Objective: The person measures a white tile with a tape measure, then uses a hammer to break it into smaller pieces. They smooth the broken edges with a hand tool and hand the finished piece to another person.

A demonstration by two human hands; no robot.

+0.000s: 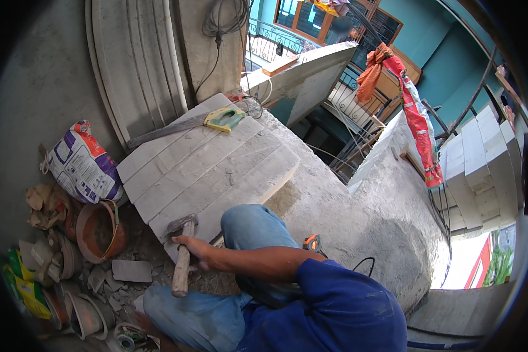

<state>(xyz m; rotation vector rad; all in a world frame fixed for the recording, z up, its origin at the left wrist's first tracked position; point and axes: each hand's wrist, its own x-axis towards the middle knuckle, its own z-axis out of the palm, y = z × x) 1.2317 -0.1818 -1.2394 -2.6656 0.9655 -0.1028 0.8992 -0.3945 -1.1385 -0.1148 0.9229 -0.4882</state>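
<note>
My right hand (199, 250) is closed round the wooden handle of a hammer (183, 267). The hammer's dark head lies against the near left corner of a row of pale grey lightweight concrete blocks (211, 170). On the far end of these blocks rests a hand saw (224, 119) with a yellow-green handle, its dusty blade pointing left. My right forearm crosses over my bent, jeans-clad knee. An orange and black tape measure (312, 242) sits on the concrete just beyond that arm. My left hand does not show.
At left stand a purple and white sack (85, 164), a reddish bucket (101, 232) and several stacked tubs (88, 314). Broken block pieces (131, 271) litter the ground. Right of the blocks, rough concrete (346, 223) borders a drop. A red and white sack (419, 129) hangs at right.
</note>
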